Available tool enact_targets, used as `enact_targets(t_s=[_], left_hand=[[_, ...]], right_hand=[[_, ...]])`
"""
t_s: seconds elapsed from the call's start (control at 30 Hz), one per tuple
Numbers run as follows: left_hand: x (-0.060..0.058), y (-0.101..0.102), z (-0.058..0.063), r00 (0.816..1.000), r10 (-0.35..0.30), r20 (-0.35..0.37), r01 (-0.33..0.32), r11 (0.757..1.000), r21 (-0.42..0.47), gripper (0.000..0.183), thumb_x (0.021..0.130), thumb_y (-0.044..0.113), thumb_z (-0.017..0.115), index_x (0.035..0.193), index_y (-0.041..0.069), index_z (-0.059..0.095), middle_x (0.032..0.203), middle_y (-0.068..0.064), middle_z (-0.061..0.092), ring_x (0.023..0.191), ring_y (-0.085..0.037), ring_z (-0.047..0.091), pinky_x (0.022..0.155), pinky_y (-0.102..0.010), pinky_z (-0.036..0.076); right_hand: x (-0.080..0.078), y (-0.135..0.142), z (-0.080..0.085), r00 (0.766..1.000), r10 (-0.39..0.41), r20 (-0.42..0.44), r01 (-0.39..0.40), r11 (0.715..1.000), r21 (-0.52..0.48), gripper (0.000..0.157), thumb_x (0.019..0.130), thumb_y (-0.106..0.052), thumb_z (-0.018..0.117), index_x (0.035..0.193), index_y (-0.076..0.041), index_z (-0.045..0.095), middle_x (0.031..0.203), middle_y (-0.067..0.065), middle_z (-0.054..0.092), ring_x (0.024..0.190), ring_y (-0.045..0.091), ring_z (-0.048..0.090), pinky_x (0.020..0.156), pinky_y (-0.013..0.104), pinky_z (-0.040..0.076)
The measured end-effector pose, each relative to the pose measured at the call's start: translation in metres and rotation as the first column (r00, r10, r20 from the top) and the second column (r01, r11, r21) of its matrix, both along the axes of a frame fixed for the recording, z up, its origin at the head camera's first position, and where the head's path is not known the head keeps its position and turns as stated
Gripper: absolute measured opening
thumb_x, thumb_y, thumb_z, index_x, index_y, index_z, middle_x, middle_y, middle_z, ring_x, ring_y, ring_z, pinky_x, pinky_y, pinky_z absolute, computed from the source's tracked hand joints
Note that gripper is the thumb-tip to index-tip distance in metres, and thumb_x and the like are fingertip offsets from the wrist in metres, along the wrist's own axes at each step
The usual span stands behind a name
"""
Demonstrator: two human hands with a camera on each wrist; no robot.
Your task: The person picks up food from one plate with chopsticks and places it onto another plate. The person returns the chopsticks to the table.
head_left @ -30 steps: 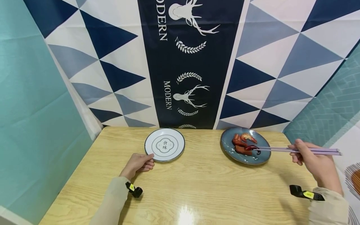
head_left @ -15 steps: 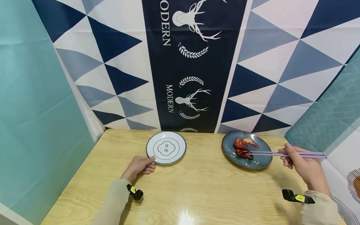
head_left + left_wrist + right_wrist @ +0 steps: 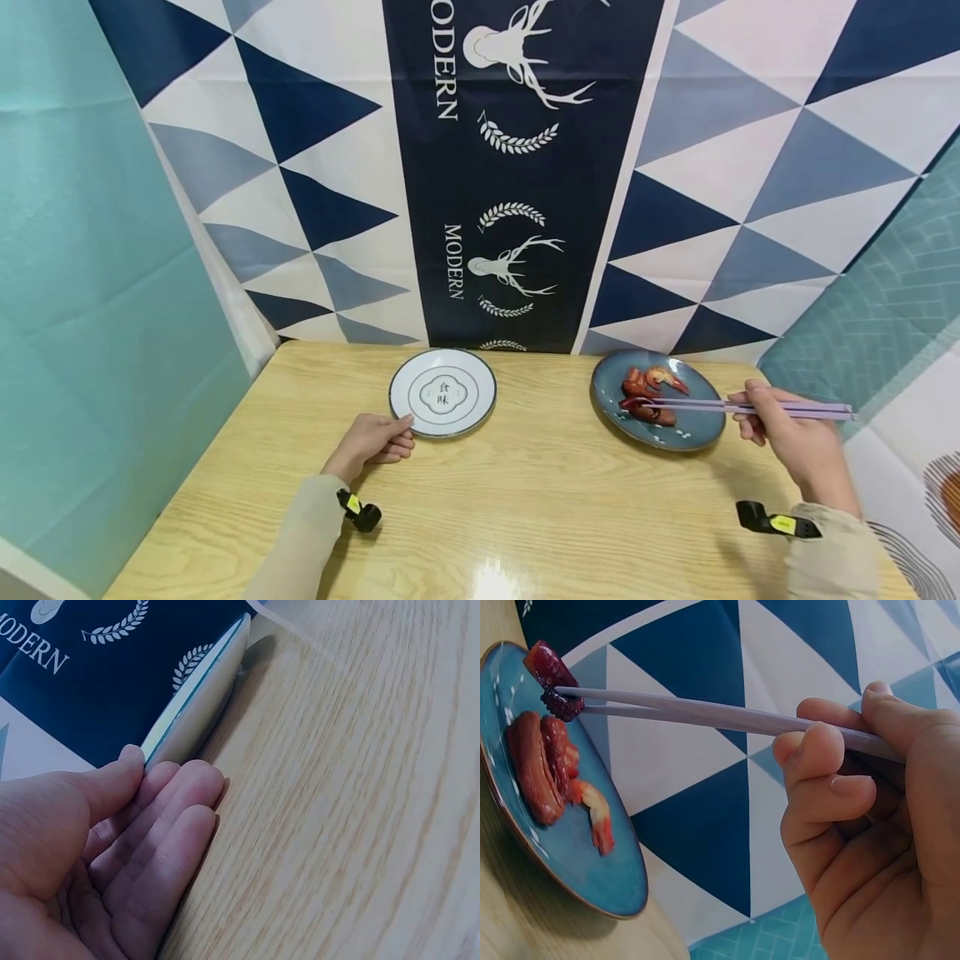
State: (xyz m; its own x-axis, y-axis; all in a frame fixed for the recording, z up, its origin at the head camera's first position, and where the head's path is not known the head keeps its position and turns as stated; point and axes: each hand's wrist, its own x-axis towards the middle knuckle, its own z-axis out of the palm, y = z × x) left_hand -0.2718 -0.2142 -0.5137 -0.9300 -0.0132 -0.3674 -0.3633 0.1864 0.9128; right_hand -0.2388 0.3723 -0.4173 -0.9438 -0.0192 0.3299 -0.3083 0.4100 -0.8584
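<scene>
My left hand (image 3: 372,439) pinches the near left rim of a white plate (image 3: 471,396) with a thin dark edge and printed characters. In the left wrist view the thumb lies over the rim and the fingers are under it. A pair of pale purple chopsticks (image 3: 705,405) is gripped in my right hand (image 3: 787,437). Their tips hold a dark red octopus tentacle piece (image 3: 552,681) with suckers, which looks raised above the blue plate (image 3: 622,889). Beneath it on that plate lie reddish-brown meat pieces (image 3: 536,769) and a shrimp (image 3: 596,814).
Both plates are at the back of the wooden table (image 3: 510,500), against a patterned cloth backdrop (image 3: 502,167). A teal panel (image 3: 105,333) rises on the left. Another teal surface (image 3: 900,283) borders the right side. Black wrist cameras (image 3: 360,511) sit on the sleeves.
The right hand and chopsticks have shifted left, carrying the octopus piece toward the left part of the blue plate. The left hand keeps its hold on the white plate. The head view tilted slightly.
</scene>
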Motion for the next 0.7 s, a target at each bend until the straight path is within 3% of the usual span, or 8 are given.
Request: enact_targets(t_s=[0.1,0.27,0.7], left_hand=[[0.0,-0.001,0.0,1.0,0.0,0.004,0.0,1.0,0.0,0.039,0.099,0.036,0.07,0.091,-0.001,0.077,0.076,-0.006,0.077,0.062,-0.011,0.073,0.06,-0.025,0.063],[-0.002,-0.001,0.001,1.0,-0.008,-0.001,0.008,1.0,0.006,0.039,0.099,0.036,0.07,0.092,-0.002,0.076,0.076,-0.006,0.077,0.062,-0.011,0.073,0.06,-0.025,0.063],[-0.002,-0.001,0.0,1.0,-0.009,-0.001,0.009,1.0,0.005,0.038,0.099,0.035,0.07,0.091,-0.002,0.077,0.076,-0.006,0.077,0.062,-0.011,0.073,0.061,-0.026,0.063]], right_hand=[[0.0,-0.006,0.001,1.0,0.002,0.015,-0.002,1.0,0.007,0.032,0.111,-0.022,0.047,0.101,-0.008,0.074,0.068,-0.001,0.063,0.056,0.014,0.055,0.048,0.033,0.04],[0.0,-0.015,0.002,0.999,-0.039,0.009,0.038,0.997,0.061,0.044,0.112,-0.025,0.044,0.104,0.012,0.067,0.065,0.001,0.06,0.056,0.016,0.052,0.05,0.034,0.04],[-0.005,-0.023,0.0,0.998,-0.033,0.051,0.029,0.997,0.069,0.043,0.112,-0.029,0.046,0.105,0.009,0.067,0.068,0.001,0.061,0.058,0.016,0.053,0.051,0.033,0.041]])
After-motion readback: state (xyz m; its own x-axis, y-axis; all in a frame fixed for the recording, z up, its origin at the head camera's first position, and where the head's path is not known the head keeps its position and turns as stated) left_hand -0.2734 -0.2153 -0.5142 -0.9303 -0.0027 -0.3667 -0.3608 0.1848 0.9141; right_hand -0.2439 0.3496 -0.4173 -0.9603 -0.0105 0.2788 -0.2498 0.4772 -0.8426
